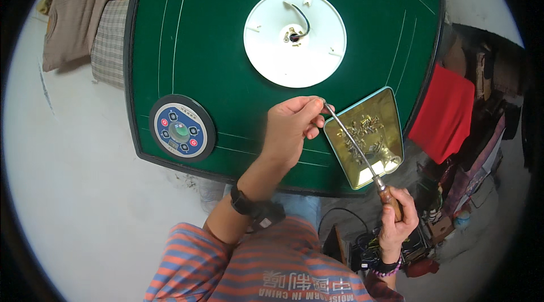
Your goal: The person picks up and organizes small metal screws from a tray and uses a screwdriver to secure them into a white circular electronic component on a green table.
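My left hand (pixel 292 123) pinches at the tip of a long screwdriver (pixel 352 139), holding something too small to make out. My right hand (pixel 399 214) grips the screwdriver's wooden handle (pixel 389 200). Below the slanting shaft lies a shallow metal tin (pixel 339 156) with several small brass and silver screws (pixel 365 129) and a pale round piece (pixel 391 163). Farther forward, a round white fixture base (pixel 272 55) rests on the green-topped table (pixel 209 30), with a dark cable and several small brass parts at its centre.
A round black-rimmed control panel (pixel 180 153) lies at the table's left. Folded fabrics (pixel 73 18) and a plaid cushion (pixel 107 52) are beyond the left edge. A red cloth (pixel 439 115), boxes and assorted clutter sit to the right, with a black cable (pixel 345 211) below the table.
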A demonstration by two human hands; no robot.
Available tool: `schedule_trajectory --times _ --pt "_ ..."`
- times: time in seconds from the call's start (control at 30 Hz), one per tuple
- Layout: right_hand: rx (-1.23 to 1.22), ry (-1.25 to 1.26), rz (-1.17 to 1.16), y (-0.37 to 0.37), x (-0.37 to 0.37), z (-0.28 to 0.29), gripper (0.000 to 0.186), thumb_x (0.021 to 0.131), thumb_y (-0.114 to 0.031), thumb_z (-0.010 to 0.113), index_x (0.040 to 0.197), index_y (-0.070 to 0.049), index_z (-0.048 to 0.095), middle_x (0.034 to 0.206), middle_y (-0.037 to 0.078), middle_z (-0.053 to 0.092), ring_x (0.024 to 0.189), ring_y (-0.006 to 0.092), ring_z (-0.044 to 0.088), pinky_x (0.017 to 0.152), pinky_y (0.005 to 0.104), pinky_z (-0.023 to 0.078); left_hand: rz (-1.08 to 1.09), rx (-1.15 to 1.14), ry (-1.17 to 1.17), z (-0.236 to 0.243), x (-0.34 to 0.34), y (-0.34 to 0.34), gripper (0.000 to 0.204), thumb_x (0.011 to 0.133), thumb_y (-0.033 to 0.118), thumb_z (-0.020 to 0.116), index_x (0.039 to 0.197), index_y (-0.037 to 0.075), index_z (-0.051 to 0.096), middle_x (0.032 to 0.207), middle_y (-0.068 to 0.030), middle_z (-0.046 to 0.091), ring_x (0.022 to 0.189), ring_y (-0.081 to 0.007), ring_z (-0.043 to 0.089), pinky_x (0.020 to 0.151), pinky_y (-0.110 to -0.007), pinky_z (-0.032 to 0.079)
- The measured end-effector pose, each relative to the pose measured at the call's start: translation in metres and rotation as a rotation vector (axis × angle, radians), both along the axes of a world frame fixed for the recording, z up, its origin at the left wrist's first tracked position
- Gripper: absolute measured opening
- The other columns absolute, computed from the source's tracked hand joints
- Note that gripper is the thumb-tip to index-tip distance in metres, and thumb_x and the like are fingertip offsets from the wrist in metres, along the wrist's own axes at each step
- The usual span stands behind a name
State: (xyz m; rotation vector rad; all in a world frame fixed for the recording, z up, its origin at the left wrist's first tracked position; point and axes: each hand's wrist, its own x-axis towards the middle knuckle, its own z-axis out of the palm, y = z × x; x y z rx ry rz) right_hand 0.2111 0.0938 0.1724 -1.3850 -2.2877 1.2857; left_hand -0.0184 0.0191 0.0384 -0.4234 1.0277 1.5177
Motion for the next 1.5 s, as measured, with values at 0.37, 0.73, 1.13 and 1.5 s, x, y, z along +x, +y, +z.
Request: schedule_trajectory --times 0.37,0.73,1.13,1.5 --pt "0.269 -0.206 0.412 0.050 -0.092 0.010 0.028 0.076 -0.001 0.070 0.103 0.002 0.063 0.081 0.014 0.063 0.063 0.0266 0.060 0.057 0.0339 0.047 0.216 -0.164 0.067 -0.019 -0.020 0.034 0.021 0.096 0.013 0.058 0.100 -0.007 0.066 0.094 -0.0148 0.070 0.057 -0.0089 0.053 0.046 -0.017 0.039" --pt "0.299 -0.299 0.579 0.078 -0.147 -0.010 0.030 0.074 0.002 0.070 0.103 0.001 0.062 0.081 0.013 0.063 0.064 0.0271 0.060 0.057 0.0339 0.048 0.291 0.072 -0.174 -0.021 -0.034 0.043 0.036 0.100 0.011 0.047 0.134 -0.001 0.046 0.127 -0.0124 0.059 0.071 -0.0117 0.053 0.059 -0.024 0.044" --pt "0.314 -0.376 0.688 0.087 -0.177 -0.014 0.034 0.072 0.000 0.073 0.104 0.001 0.063 0.077 0.013 0.059 0.062 0.0276 0.059 0.056 0.0359 0.047 0.355 0.139 -0.237 -0.034 -0.041 0.043 0.039 0.100 0.012 0.047 0.136 -0.002 0.044 0.127 -0.0096 0.057 0.079 -0.0122 0.055 0.064 -0.025 0.044" --pt "0.330 -0.478 0.739 0.087 -0.197 -0.007 0.036 0.070 0.000 0.074 0.104 0.000 0.064 0.078 0.012 0.058 0.061 0.0284 0.059 0.055 0.0367 0.046 0.393 0.165 -0.336 -0.039 -0.049 0.041 0.032 0.098 0.014 0.052 0.126 -0.001 0.053 0.123 -0.0073 0.061 0.083 -0.0126 0.058 0.066 -0.027 0.044"
